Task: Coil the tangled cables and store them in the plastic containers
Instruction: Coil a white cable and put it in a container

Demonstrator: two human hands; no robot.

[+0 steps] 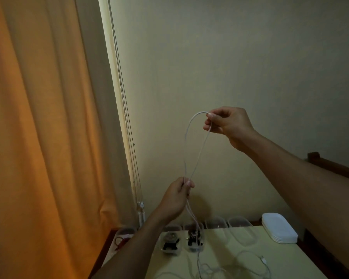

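A thin white cable [197, 153] forms a tall loop in the air in front of the wall. My right hand [227, 125] pinches the top of the loop, raised high. My left hand [176, 198] grips the two strands together at the loop's bottom. Below it the strands hang down to the table [240, 264], where more white cable [248, 262] lies tangled. Clear plastic containers [241, 230] stand in a row along the table's far edge. Two containers [170, 243] hold dark coiled cables, and another at the far left [123, 237] holds a red one.
A stack of white lids [279, 227] sits at the table's back right. An orange curtain [44, 137] hangs on the left with blind cords [129, 150] beside it. A dark wooden rail [330, 164] runs along the wall at right.
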